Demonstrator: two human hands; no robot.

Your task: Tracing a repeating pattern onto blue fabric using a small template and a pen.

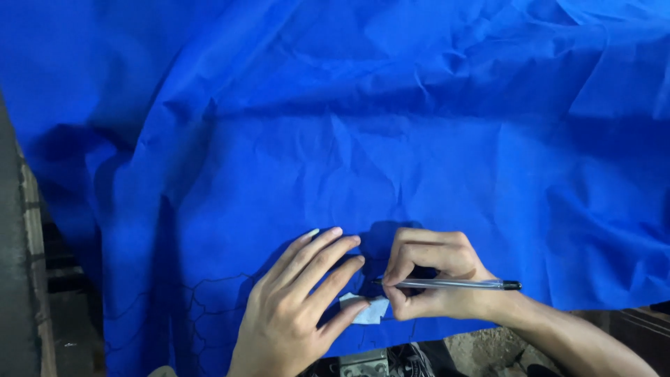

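Left hand (pixel 293 314) flat, fingers spread, on crumpled blue cloth (pixel 391 126) — right hand's (pixel 426 276) grip pinching a pen (pixel 453 284).

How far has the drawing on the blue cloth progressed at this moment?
Done: dark pen lines already cover the lower left of the blue cloth. In hand: the right hand holds a pen with its tip on the cloth, beside a small white piece that the left hand presses flat. Left: most of the cloth shows no lines at all.

Blue cloth (pixel 391 139) covers work surface, probably table; white scrap (pixel 368 309) on cloth.
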